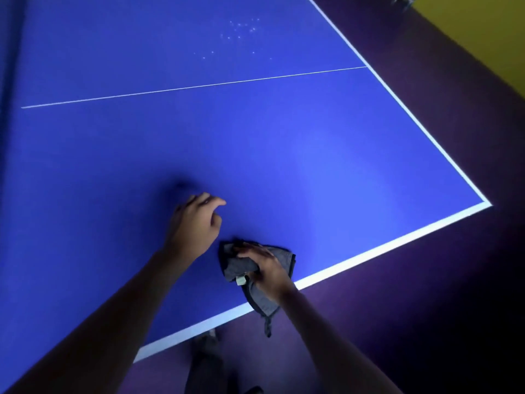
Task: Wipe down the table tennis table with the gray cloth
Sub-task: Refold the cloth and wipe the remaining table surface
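near the 5 o'clock edge of the blue surface point(255, 132), a gray cloth point(262, 291), crumpled, lying on the blue top with its lower end and a thin strap hanging over the white border line point(355, 258) toward 6 o'clock. small pale tag point(241, 280) on the cloth's left side. right hand point(268, 270) pressed down on top of the cloth, fingers point(250, 250) laid along it toward 10 o'clock and curled lightly into the fabric, holding it against the top. left hand point(196, 223) just beside the cloth at 10 o'clock from it, apart from it, resting on the bare blue top with its fingers loosely curled and nothing in them, index finger stretched toward 2 o'clock. thin white centre line point(193, 88) across the top at 12 o'clock, well apart from both hands. scattering of small pale specks point(241, 32) beyond that line, toward 12 o'clock. dark purple floor point(397, 294) past the edge at 3 to 6 o'clock, yellow patch point(483, 38) at 2 o'clock.
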A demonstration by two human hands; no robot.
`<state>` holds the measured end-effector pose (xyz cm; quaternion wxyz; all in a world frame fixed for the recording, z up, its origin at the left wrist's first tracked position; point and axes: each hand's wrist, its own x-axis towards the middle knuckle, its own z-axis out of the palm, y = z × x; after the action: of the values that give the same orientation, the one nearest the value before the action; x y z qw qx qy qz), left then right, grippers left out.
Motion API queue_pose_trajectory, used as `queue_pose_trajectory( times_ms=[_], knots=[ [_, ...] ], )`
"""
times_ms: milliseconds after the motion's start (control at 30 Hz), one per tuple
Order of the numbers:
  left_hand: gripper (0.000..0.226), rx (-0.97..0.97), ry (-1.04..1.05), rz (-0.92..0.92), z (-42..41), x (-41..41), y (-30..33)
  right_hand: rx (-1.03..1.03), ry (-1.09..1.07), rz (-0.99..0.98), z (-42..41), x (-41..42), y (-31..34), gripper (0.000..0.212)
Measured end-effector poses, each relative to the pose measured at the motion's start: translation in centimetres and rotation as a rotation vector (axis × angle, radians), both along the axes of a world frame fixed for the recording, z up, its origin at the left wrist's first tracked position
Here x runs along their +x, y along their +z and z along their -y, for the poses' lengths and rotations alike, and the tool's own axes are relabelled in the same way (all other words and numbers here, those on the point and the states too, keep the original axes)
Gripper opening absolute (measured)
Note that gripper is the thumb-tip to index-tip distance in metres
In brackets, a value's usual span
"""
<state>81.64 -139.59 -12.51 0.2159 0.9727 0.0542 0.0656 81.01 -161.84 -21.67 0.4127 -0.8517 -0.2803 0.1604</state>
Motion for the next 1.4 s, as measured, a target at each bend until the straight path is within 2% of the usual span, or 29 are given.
queue_pose_trajectory(
  times_ms=[200, 333, 467, 633, 833, 1000, 1167, 1300, 1400],
  knots=[
    [0.03, -0.064, -0.11, -0.161, 5.9, -3.6, 3.7, -0.12, -0.082, -0.177, 6.7, -5.8, 2.4, 0.058],
    [0.026, -0.063, -0.231, -0.222, 10.4, -4.7, 6.7, -0.035, -0.253, -0.172, 11.0, -7.8, 6.3, 0.055],
    [0.024, -0.09, -0.306, -0.227, 14.5, -4.0, 10.3, 0.067, -0.461, -0.123, 14.4, -7.2, 11.5, 0.041],
    [0.019, -0.266, -0.35, -0.285, 19.0, -1.0, 14.4, 0.221, -0.693, -0.089, 17.1, -4.6, 18.8, 0.032],
    [0.022, -0.599, -0.43, -0.358, 26.6, 3.7, 18.9, 0.327, -0.943, 0.013, 20.3, -0.6, 24.9, 0.037],
    [0.029, -0.721, -0.569, -0.427, 32.8, 7.2, 20.4, 0.4, -1.084, 0.055, 24.6, 0.9, 26.9, 0.043],
    [0.043, -0.829, -0.583, -0.48, 40.1, 10.4, 19.8, 0.455, -1.091, 0.075, 30.2, 2.0, 28.0, 0.055],
    [0.035, -0.891, -0.569, -0.494, 47.2, 12.3, 19.8, 0.455, -1.101, 0.105, 36.9, 4.0, 26.9, 0.054],
    [0.015, -0.962, -0.547, -0.521, 53.0, 13.6, 19.6, 0.467, -1.087, 0.109, 43.0, 5.6, 26.0, 0.052]
  ],
)
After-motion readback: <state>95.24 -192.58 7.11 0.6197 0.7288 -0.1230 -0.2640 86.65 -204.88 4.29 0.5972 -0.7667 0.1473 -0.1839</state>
